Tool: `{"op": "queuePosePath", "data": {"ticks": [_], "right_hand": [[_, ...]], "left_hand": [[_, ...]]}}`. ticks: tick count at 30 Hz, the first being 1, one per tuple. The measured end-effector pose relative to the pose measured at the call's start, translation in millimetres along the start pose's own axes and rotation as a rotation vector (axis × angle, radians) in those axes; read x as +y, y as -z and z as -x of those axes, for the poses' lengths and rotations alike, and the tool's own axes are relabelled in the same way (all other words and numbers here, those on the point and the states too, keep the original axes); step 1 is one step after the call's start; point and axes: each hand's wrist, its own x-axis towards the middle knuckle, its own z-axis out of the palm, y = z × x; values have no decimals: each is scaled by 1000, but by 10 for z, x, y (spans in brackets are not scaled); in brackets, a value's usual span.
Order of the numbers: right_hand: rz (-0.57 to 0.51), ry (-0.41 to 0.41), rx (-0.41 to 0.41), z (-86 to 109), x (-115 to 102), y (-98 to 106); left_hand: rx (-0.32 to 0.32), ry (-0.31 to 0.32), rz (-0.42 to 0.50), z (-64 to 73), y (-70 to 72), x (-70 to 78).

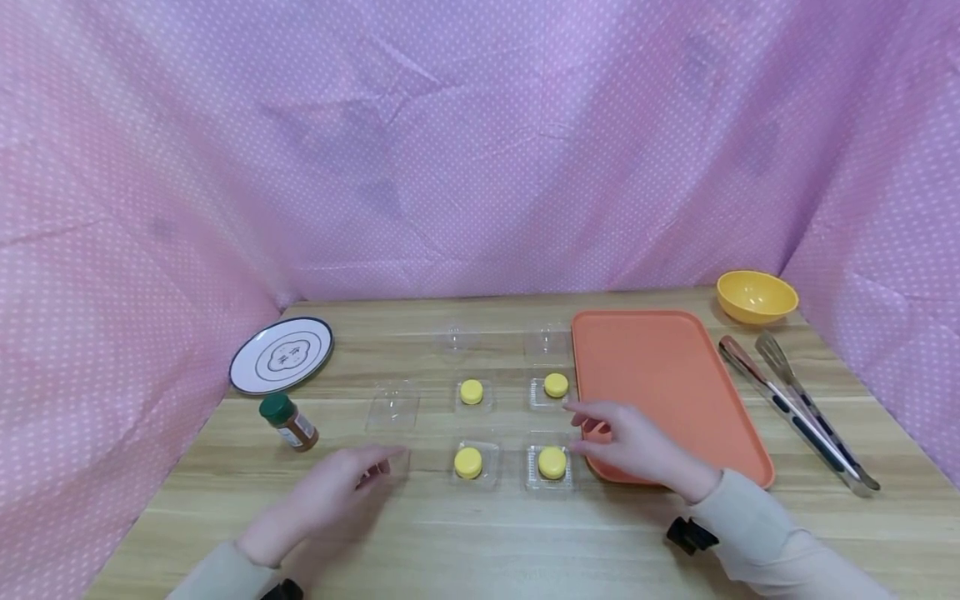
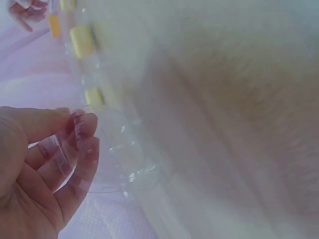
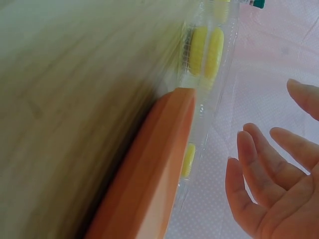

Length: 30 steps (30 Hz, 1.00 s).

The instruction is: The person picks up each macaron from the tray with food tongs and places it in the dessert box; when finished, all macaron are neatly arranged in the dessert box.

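Note:
My left hand [image 1: 337, 490] pinches the near edge of a clear plastic clamshell box [image 2: 119, 164] between thumb and fingers. Its see-through upper half [image 1: 393, 406] lies farther back on the table in the head view. Farther right, several yellow macarons sit one per opened clear box, among them a front left macaron [image 1: 468, 462] and a back left macaron [image 1: 472, 392]. Beside the front right macaron [image 1: 552, 462] hovers my right hand [image 1: 633, 442], its fingers relaxed and holding nothing. Just beyond its fingertips is the back right macaron [image 1: 556, 385].
An orange tray [image 1: 660, 367] lies partly under the right hand. Tongs [image 1: 787, 408] and a slotted utensil [image 1: 817, 408] rest right of it, near a yellow bowl [image 1: 756, 298]. At left are a white plate [image 1: 262, 358] and a green-capped spice jar [image 1: 291, 423].

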Motion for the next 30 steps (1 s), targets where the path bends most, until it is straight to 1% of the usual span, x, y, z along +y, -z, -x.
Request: {"op": "queuePosePath", "data": {"ticks": [1,5,10,14,18,24,28,30], "right_hand": [[-1,-1,-3,0,-3,-3],[-13,5,-14,-5,-2,-27],[-27,-2,-24,-15,-3,-47],[-25,-8,-28,-32,-24,-52],[-35,-4,-17,-45,-54,-57],[-41,49,48,-53,-77,-85],[-31,56,85,-69,-91,-117],[-27,58,96,-81,-105,-131]], "left_hand": [[16,-14,-7,-7,12,-6],[63,-22,-19,-21,61,-23],[67,57,61,-66,180,-7],[102,100,130,-118,232,17],[137,143,201,-188,222,51],[158,198,330,-346,173,137],[205,199,436,-451,121,189],[230,196,506,-501,88,208]]}}
